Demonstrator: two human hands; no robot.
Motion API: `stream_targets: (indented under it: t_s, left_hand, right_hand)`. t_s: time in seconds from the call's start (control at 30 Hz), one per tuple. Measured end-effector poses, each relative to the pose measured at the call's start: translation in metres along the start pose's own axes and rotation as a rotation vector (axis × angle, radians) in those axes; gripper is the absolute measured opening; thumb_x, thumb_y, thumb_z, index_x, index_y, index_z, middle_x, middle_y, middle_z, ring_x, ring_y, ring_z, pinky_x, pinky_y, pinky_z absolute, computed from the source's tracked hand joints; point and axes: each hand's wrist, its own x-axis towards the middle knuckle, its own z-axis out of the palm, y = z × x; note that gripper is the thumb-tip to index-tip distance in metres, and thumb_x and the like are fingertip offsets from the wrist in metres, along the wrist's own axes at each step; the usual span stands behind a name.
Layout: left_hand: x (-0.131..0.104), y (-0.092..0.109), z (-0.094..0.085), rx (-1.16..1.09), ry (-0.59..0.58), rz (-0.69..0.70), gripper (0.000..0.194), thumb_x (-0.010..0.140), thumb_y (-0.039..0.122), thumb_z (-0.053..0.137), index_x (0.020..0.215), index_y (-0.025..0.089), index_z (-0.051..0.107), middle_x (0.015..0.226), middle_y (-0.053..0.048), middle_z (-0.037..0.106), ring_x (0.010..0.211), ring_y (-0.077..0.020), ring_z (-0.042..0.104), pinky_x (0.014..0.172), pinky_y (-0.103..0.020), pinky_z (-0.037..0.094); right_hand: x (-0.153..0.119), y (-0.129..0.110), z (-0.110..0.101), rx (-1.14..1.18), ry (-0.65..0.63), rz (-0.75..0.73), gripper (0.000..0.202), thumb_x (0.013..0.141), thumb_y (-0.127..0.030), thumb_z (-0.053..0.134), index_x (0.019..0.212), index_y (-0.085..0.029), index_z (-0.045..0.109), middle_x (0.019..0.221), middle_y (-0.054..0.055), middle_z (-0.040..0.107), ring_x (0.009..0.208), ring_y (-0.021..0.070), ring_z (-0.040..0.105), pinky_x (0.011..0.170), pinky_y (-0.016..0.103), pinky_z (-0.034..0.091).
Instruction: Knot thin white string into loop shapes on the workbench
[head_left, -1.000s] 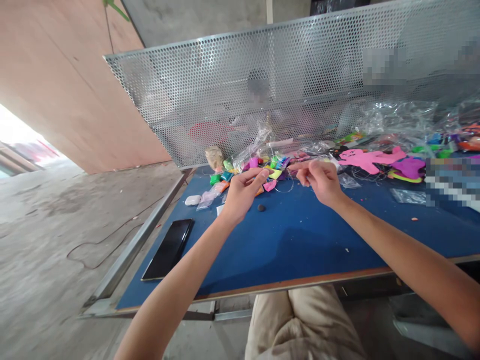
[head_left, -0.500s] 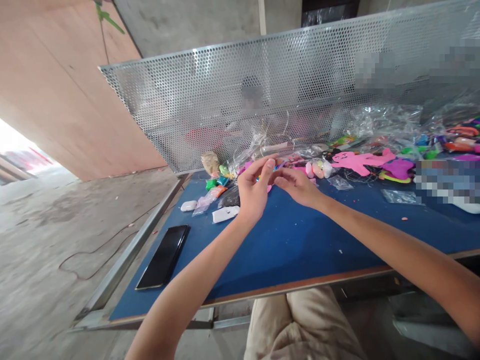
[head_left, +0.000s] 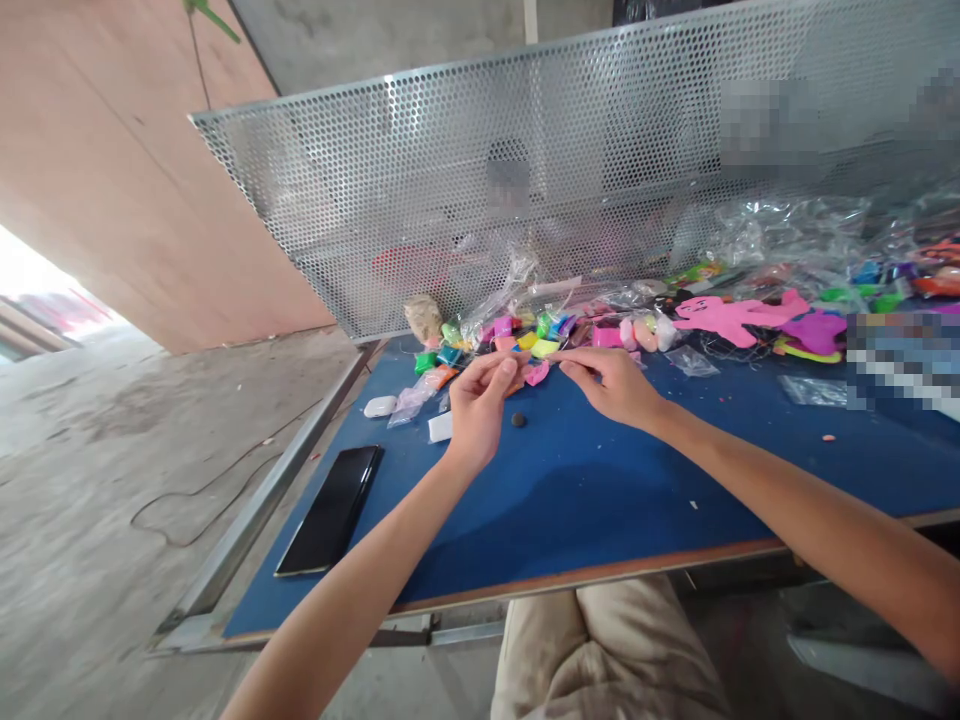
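Observation:
My left hand (head_left: 480,400) is closed, thumb against fingers, above the blue table (head_left: 570,500); what it pinches is too small to name. To its right my right hand (head_left: 611,382) pinches something tiny near its fingertips that I cannot make out. A gap separates the two hands. Between and just beyond them lie a pink piece (head_left: 537,373) and a yellow packet (head_left: 545,348). A small dark round piece (head_left: 518,420) rests on the table between my wrists. The white box (head_left: 440,428) is partly covered by my left hand.
A black phone (head_left: 330,510) lies at the left, with a white case (head_left: 380,406) beyond it. Colourful packets line the back below a perforated metal panel (head_left: 450,180). A pink figure (head_left: 731,315) and a clear plastic bag (head_left: 814,390) are at the right.
My hands have moved apart and slightly lower, the left one leftward. The dark round piece and the yellow packet now show between them. The view has shifted slightly.

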Motion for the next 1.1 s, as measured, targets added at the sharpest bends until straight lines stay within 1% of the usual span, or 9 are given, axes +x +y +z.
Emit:
stream_targets:
  t_s: [0.13, 0.27, 0.37, 0.47, 0.6, 0.7, 0.8, 0.97, 1.1]
  left_hand:
    - [-0.007, -0.022, -0.005, -0.005, 0.065, -0.141, 0.025, 0.075, 0.04, 0.08, 0.091, 0.021, 0.076, 0.095, -0.003, 0.074, 0.071, -0.0091, 0.062, 0.071, -0.025, 0.053]
    - [-0.01, -0.038, -0.004, -0.015, 0.015, -0.242, 0.025, 0.07, 0.04, 0.084, 0.084, 0.021, 0.078, 0.083, -0.001, 0.072, 0.065, -0.0088, 0.057, 0.061, -0.023, 0.047]
    - [-0.011, -0.043, -0.006, -0.01, -0.066, -0.28, 0.024, 0.069, 0.038, 0.085, 0.086, 0.022, 0.079, 0.084, -0.002, 0.075, 0.069, -0.0108, 0.061, 0.064, -0.025, 0.048]
    - [-0.009, -0.041, -0.012, 0.009, -0.192, -0.292, 0.035, 0.069, 0.038, 0.084, 0.1, 0.024, 0.078, 0.1, -0.007, 0.077, 0.089, -0.0206, 0.07, 0.08, -0.035, 0.054]
    - [-0.002, -0.032, -0.023, 0.103, -0.318, -0.206, 0.043, 0.082, 0.052, 0.069, 0.109, 0.02, 0.077, 0.113, -0.013, 0.074, 0.107, -0.0302, 0.069, 0.097, -0.047, 0.051]
    - [0.002, -0.03, -0.028, 0.335, -0.329, -0.137, 0.038, 0.082, 0.049, 0.071, 0.106, 0.02, 0.076, 0.111, -0.012, 0.075, 0.103, -0.0283, 0.071, 0.094, -0.043, 0.053]
    - [0.001, -0.03, -0.027, 0.431, -0.334, -0.104, 0.041, 0.081, 0.045, 0.073, 0.114, 0.02, 0.072, 0.107, -0.011, 0.076, 0.1, -0.0259, 0.072, 0.091, -0.04, 0.055]
    - [-0.005, -0.024, -0.023, 0.718, -0.468, 0.093, 0.042, 0.09, 0.045, 0.063, 0.125, 0.022, 0.064, 0.114, -0.01, 0.073, 0.106, -0.0246, 0.069, 0.095, -0.04, 0.052]
    - [-0.01, -0.025, -0.016, 1.011, -0.481, 0.235, 0.07, 0.079, 0.056, 0.072, 0.138, 0.026, 0.051, 0.122, -0.01, 0.068, 0.114, -0.0307, 0.063, 0.097, -0.045, 0.047]
  right_hand:
    - [-0.005, 0.007, 0.007, 0.015, -0.062, -0.001, 0.033, 0.098, -0.041, 0.052, 0.123, -0.025, 0.067, 0.094, 0.006, 0.07, 0.076, 0.0206, 0.06, 0.072, 0.035, 0.046]
    - [-0.01, 0.003, 0.015, 0.068, -0.013, 0.099, 0.04, 0.103, -0.043, 0.042, 0.09, -0.02, 0.073, 0.073, 0.005, 0.066, 0.067, 0.0185, 0.058, 0.066, 0.032, 0.043]
    - [-0.011, 0.004, 0.013, 0.064, 0.019, 0.13, 0.044, 0.101, -0.045, 0.046, 0.074, -0.019, 0.069, 0.07, 0.005, 0.065, 0.067, 0.0188, 0.059, 0.065, 0.032, 0.041]
    - [-0.009, 0.011, 0.007, -0.021, 0.046, 0.048, 0.041, 0.101, -0.043, 0.045, 0.078, -0.02, 0.07, 0.076, 0.006, 0.068, 0.075, 0.0207, 0.061, 0.072, 0.033, 0.042]
    - [-0.005, 0.022, 0.0, -0.137, 0.045, 0.037, 0.046, 0.101, -0.046, 0.044, 0.073, -0.02, 0.068, 0.072, 0.005, 0.068, 0.072, 0.02, 0.059, 0.071, 0.033, 0.04]
    - [-0.005, 0.027, 0.0, -0.197, 0.019, 0.085, 0.048, 0.101, -0.048, 0.044, 0.069, -0.019, 0.066, 0.063, 0.002, 0.063, 0.06, 0.0165, 0.055, 0.061, 0.03, 0.036]
    - [-0.006, 0.026, 0.002, -0.258, -0.018, 0.11, 0.047, 0.1, -0.046, 0.046, 0.067, -0.019, 0.066, 0.054, 0.0, 0.058, 0.05, 0.0136, 0.049, 0.056, 0.029, 0.032]
    - [-0.008, 0.025, 0.005, -0.312, 0.016, 0.153, 0.047, 0.099, -0.048, 0.048, 0.068, -0.019, 0.069, 0.049, -0.001, 0.055, 0.047, 0.0129, 0.048, 0.053, 0.029, 0.029]
    - [-0.006, 0.028, 0.008, -0.303, 0.008, 0.175, 0.046, 0.098, -0.049, 0.049, 0.072, -0.019, 0.072, 0.051, -0.001, 0.057, 0.048, 0.0138, 0.051, 0.053, 0.029, 0.03]
